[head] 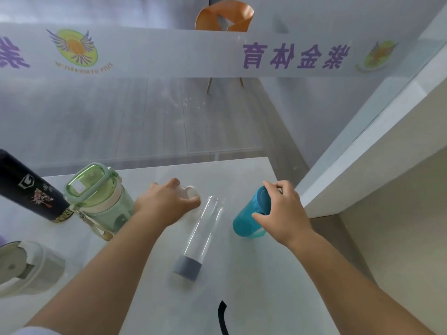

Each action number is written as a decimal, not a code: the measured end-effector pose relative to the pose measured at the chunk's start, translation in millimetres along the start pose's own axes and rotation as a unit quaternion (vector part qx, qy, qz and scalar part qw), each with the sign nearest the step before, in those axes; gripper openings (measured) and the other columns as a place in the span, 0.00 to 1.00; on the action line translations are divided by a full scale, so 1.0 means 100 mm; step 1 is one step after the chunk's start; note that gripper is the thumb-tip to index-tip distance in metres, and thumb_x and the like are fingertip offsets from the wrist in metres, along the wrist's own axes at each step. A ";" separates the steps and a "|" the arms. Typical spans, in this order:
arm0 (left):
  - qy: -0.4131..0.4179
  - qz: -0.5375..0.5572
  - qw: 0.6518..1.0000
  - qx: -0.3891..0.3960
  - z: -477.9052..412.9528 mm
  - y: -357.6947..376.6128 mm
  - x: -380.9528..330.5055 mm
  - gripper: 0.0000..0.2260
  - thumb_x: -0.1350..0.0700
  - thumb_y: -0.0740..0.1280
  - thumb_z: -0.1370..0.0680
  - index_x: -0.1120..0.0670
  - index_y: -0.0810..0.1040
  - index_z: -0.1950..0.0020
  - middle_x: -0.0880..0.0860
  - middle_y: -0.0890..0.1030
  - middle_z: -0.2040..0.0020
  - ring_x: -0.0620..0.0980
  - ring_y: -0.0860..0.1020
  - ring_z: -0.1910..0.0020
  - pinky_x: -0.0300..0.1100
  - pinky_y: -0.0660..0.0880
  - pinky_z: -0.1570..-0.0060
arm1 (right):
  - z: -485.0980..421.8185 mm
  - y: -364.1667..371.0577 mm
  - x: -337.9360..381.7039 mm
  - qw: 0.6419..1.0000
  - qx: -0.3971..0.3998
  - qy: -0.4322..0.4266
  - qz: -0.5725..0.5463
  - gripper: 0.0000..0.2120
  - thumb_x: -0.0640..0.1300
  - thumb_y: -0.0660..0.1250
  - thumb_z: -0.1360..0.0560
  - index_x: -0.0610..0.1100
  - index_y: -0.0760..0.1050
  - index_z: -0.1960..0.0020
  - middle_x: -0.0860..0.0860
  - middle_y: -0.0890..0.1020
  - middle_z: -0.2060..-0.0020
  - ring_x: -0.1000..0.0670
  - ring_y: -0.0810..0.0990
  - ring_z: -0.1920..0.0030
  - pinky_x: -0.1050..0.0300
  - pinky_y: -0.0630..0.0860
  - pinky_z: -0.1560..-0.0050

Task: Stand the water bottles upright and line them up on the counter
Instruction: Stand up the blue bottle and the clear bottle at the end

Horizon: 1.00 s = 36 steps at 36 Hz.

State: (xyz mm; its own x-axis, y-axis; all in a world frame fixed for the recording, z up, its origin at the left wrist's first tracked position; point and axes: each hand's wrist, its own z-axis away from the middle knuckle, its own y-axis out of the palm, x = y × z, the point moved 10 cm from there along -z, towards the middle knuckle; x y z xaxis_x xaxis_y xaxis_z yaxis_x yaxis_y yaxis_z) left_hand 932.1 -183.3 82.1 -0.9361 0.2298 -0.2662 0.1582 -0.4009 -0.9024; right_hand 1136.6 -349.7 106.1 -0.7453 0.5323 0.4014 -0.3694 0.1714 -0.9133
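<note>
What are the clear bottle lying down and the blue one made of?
Clear bottle: glass or hard clear plastic, see-through and glossy; its grey end looks matte, maybe silicone. Blue bottle: translucent plastic, by its tinted, softly shiny wall.

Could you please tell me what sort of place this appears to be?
Probably a sports club's office or reception area. A white counter stands against a glass partition whose frosted band carries purple lettering, seen mirrored, and a winged logo; beyond the glass are a wooden floor and an orange chair.

Mirrored purple "紫金体育" on frosted band [169, 54]
</note>
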 end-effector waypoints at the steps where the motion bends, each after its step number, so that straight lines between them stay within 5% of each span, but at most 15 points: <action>1: 0.000 -0.019 1.000 0.005 -0.02 -0.02 -0.04 0.23 0.36 0.58 0.30 0.45 0.69 0.39 0.51 0.69 0.57 0.54 0.72 0.55 0.45 0.70 0.54 | -0.02 0.01 0.02 1.000 0.004 -0.003 0.004 0.35 0.48 0.71 0.29 0.45 0.60 0.27 0.48 0.65 0.37 0.47 0.66 0.37 0.52 0.74 0.39; 10: 0.034 -0.061 0.998 -0.006 -0.29 -0.12 -0.24 0.25 0.35 0.59 0.29 0.49 0.69 0.38 0.53 0.69 0.44 0.58 0.76 0.51 0.46 0.72 0.56 | -0.13 0.04 0.08 0.998 0.020 -0.048 0.020 0.35 0.46 0.71 0.28 0.47 0.59 0.26 0.49 0.63 0.32 0.48 0.63 0.33 0.53 0.71 0.36; 20: 0.055 0.093 0.993 -0.037 -0.33 -0.11 -0.26 0.14 0.45 0.67 0.29 0.51 0.70 0.51 0.51 0.72 0.50 0.55 0.76 0.56 0.44 0.73 0.58 | -0.13 0.11 0.13 0.992 0.065 -0.093 0.047 0.36 0.51 0.67 0.25 0.52 0.51 0.24 0.53 0.56 0.26 0.49 0.54 0.27 0.52 0.62 0.29; 27: 0.061 0.110 0.992 -0.016 -0.29 -0.11 -0.21 0.20 0.43 0.69 0.30 0.51 0.72 0.45 0.50 0.71 0.48 0.52 0.75 0.55 0.43 0.70 0.58 | -0.12 0.11 0.14 0.991 0.085 -0.091 0.059 0.36 0.54 0.65 0.25 0.53 0.50 0.23 0.54 0.53 0.24 0.48 0.51 0.25 0.50 0.60 0.28; 32: 0.051 0.054 0.997 0.008 -0.24 -0.07 -0.09 0.24 0.38 0.60 0.33 0.53 0.71 0.47 0.52 0.73 0.49 0.53 0.73 0.54 0.44 0.70 0.58 | -0.07 0.09 0.17 0.989 0.083 -0.099 0.069 0.35 0.54 0.65 0.25 0.52 0.52 0.24 0.52 0.54 0.23 0.46 0.52 0.24 0.49 0.60 0.28; 36: 0.035 0.050 0.998 -0.013 -0.12 -0.09 0.05 0.23 0.41 0.66 0.28 0.54 0.71 0.40 0.54 0.74 0.45 0.53 0.73 0.54 0.44 0.68 0.56 | -0.02 0.11 0.17 0.989 0.087 -0.097 0.070 0.35 0.54 0.65 0.25 0.51 0.52 0.23 0.52 0.54 0.23 0.46 0.51 0.24 0.48 0.60 0.28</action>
State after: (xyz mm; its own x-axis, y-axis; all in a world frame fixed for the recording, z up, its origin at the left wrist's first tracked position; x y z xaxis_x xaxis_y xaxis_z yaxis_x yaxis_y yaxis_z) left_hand 929.7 -168.1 85.0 -0.8912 0.2521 -0.3771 0.2581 -0.4019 -0.8786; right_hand 1121.2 -336.9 102.7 -0.8823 0.3683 0.2932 -0.3327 -0.0473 -0.9418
